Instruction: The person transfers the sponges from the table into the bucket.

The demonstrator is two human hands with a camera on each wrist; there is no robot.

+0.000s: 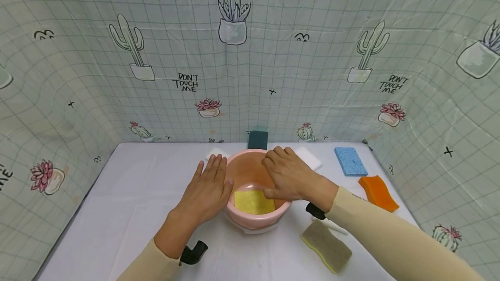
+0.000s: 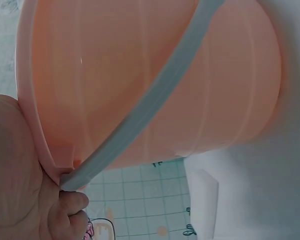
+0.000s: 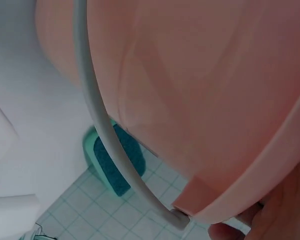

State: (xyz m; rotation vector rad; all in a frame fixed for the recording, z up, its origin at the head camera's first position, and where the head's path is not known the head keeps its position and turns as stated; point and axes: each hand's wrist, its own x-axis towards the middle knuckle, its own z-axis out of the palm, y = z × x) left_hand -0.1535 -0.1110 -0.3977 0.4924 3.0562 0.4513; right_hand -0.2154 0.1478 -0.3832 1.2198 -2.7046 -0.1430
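A pink bucket [image 1: 250, 219] stands upright on the white table, its pale grey handle [image 2: 140, 110] hanging down along the near side. A yellow sponge [image 1: 254, 203] lies in the bottom of the bucket. My left hand [image 1: 207, 190] rests against the left rim, its fingers straight and pointing away, the thumb at the rim's edge. On the opposite side my right hand [image 1: 289, 174] grips the right rim with curled fingers, its thumb reaching over the inside. Part of the sponge's right edge is hidden by that thumb.
Behind the bucket stands a teal sponge [image 1: 258, 140], flanked by white blocks [image 1: 308, 158]. To the right lie a blue sponge [image 1: 350, 161] and an orange sponge [image 1: 378, 193]. A grey-and-yellow sponge [image 1: 327, 246] is under the right forearm's side, near a thin white stick [image 1: 336, 227]. Patterned cloth [image 1: 250, 73] surrounds the table.
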